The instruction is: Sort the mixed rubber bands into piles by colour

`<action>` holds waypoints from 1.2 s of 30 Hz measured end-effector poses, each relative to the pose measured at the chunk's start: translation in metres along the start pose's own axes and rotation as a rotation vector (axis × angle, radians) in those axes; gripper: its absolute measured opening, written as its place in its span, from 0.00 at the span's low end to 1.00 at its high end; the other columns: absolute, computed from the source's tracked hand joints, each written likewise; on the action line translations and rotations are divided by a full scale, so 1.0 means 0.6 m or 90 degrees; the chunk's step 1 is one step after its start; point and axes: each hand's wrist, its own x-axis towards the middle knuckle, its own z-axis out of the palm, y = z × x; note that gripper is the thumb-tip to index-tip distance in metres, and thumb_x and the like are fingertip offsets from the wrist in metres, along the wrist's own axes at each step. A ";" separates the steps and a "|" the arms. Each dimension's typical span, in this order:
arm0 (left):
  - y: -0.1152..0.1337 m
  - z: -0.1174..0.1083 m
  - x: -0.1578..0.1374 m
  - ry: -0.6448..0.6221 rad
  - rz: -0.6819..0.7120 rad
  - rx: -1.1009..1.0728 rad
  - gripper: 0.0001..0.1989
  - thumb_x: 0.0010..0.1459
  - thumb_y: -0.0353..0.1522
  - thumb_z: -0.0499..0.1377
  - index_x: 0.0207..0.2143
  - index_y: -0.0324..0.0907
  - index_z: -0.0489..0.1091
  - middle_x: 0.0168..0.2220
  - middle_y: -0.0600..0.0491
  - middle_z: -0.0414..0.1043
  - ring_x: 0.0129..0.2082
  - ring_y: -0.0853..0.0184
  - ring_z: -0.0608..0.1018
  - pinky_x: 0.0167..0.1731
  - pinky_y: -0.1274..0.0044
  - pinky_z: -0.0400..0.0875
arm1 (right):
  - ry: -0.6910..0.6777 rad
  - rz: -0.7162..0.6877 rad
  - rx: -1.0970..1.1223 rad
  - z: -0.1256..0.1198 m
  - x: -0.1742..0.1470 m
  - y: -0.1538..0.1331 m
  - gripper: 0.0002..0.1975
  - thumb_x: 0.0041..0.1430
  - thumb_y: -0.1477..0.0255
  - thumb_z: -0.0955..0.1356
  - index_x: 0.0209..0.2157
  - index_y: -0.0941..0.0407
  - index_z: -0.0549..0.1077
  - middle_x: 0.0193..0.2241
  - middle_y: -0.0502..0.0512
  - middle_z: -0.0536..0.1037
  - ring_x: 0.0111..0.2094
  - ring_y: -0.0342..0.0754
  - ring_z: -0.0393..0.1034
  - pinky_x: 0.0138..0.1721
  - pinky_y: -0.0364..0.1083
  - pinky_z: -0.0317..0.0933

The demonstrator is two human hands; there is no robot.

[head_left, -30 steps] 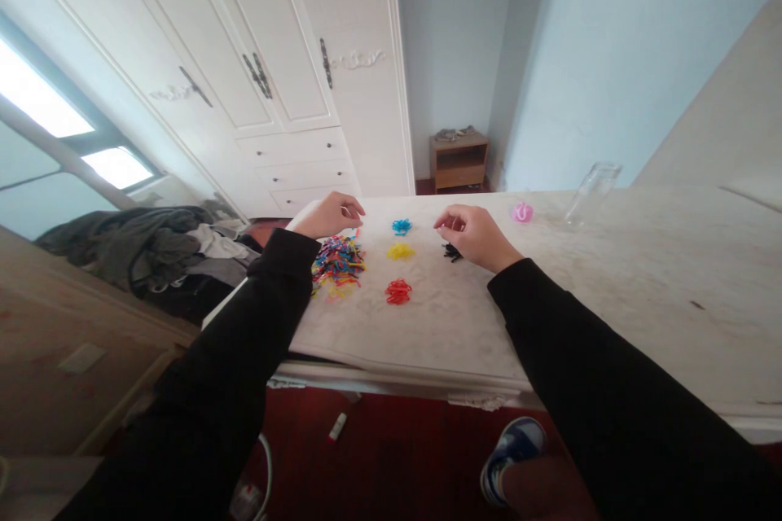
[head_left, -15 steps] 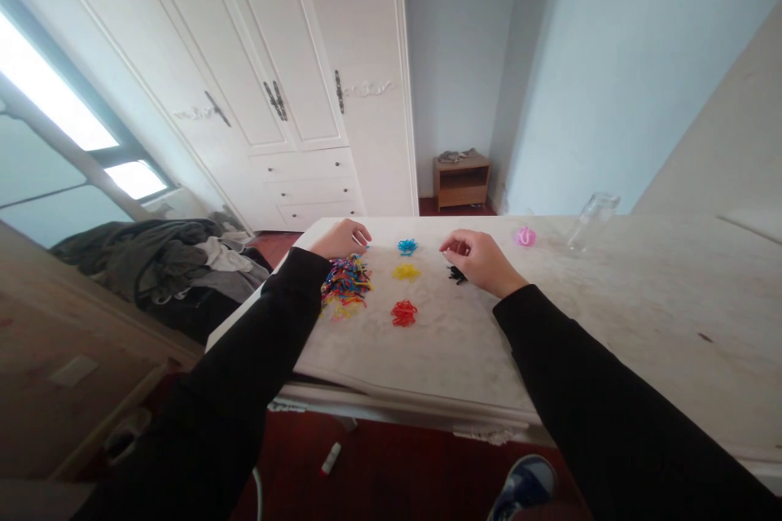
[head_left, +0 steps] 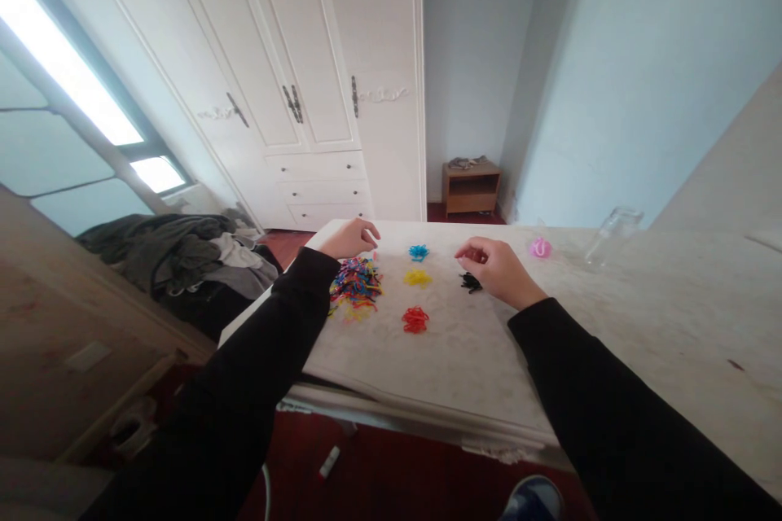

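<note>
My left hand [head_left: 351, 239] hovers over the far edge of a mixed pile of small coloured rubber bands [head_left: 358, 281], its fingers curled together. What its fingertips hold, if anything, is too small to make out. Beside a black heap of bands [head_left: 470, 282], and partly over it, is my right hand [head_left: 492, 264], with thumb and fingers pinched. Its fingertips show nothing I can name. Between the hands lie a blue heap [head_left: 419, 252], a yellow heap [head_left: 418, 278] and, nearer me, a red heap [head_left: 415, 320].
The heaps lie on a white table [head_left: 464, 366]. To the right are a pink bundle [head_left: 540, 247] and a clear glass jar [head_left: 614, 236]. Clothes [head_left: 177, 260] are piled at the left. Behind stand a white wardrobe [head_left: 391, 155] and a small wooden cabinet [head_left: 471, 189].
The view has shifted, so everything sits slightly further right. My left hand's fingers have moved a little around the mixed pile's far edge; my right hand stays by the black heap.
</note>
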 end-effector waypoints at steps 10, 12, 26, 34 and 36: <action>0.025 0.009 -0.010 -0.013 -0.002 0.049 0.14 0.45 0.26 0.64 0.38 0.41 0.77 0.33 0.54 0.82 0.33 0.66 0.82 0.31 0.80 0.72 | 0.001 -0.005 -0.008 -0.003 -0.001 -0.005 0.07 0.51 0.70 0.68 0.28 0.58 0.77 0.20 0.50 0.72 0.23 0.44 0.62 0.28 0.45 0.56; 0.019 0.008 -0.008 -0.006 -0.003 0.040 0.15 0.45 0.26 0.64 0.39 0.42 0.77 0.33 0.54 0.82 0.32 0.67 0.81 0.31 0.80 0.72 | 0.002 -0.003 -0.008 -0.003 -0.001 -0.006 0.07 0.51 0.70 0.68 0.28 0.58 0.77 0.20 0.50 0.72 0.23 0.44 0.62 0.28 0.45 0.56; -0.033 -0.020 -0.006 -0.012 -0.009 -0.059 0.17 0.40 0.26 0.67 0.37 0.40 0.74 0.30 0.49 0.81 0.29 0.63 0.82 0.26 0.78 0.72 | -0.012 -0.007 -0.011 -0.001 0.000 -0.004 0.07 0.51 0.70 0.67 0.28 0.58 0.77 0.20 0.50 0.72 0.23 0.44 0.62 0.28 0.45 0.56; -0.018 -0.030 -0.025 -0.014 -0.082 -0.039 0.14 0.37 0.25 0.68 0.30 0.39 0.73 0.23 0.53 0.79 0.28 0.62 0.82 0.26 0.77 0.72 | -0.018 -0.013 -0.008 0.002 -0.001 -0.005 0.07 0.51 0.71 0.67 0.28 0.58 0.76 0.20 0.50 0.72 0.23 0.44 0.62 0.28 0.45 0.56; -0.017 -0.030 -0.025 -0.015 -0.088 -0.019 0.13 0.36 0.25 0.68 0.29 0.39 0.74 0.23 0.53 0.78 0.28 0.62 0.82 0.25 0.78 0.72 | -0.018 -0.011 -0.008 0.002 -0.001 -0.005 0.07 0.51 0.70 0.67 0.27 0.58 0.77 0.20 0.50 0.72 0.23 0.44 0.62 0.28 0.45 0.57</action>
